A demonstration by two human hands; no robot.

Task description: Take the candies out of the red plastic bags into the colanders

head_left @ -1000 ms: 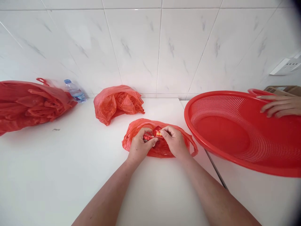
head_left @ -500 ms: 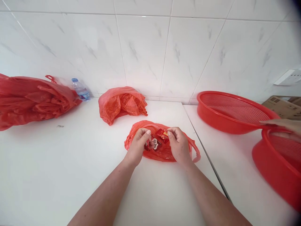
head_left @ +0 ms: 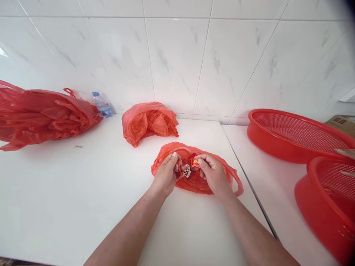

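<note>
In the middle of the white table lies an open red plastic bag [head_left: 196,187], spread flat with a loop handle at its right. Over it, my left hand [head_left: 163,176] pinches a small red packet [head_left: 178,169] with pale print, partly hidden by the fingers. My right hand [head_left: 215,175] holds a small red packet [head_left: 195,162] with yellow lettering between thumb and fingers. A dark red packet [head_left: 187,171] with a white printed patch shows between the two hands; I cannot tell whether it rests in the bag or is held.
Behind stands a crumpled red bag [head_left: 149,122]. A large bundle of red bags [head_left: 47,118] and a water bottle [head_left: 102,105] are at left. Two red mesh baskets [head_left: 280,147] sit at right beyond the table seam, with another person's fingers [head_left: 345,152] at their rims.
My hands have lifted the small packets slightly, and the left one's packet now shows more. The view has turned a little left, and the baskets at right have shifted apart from the other person's hand.
</note>
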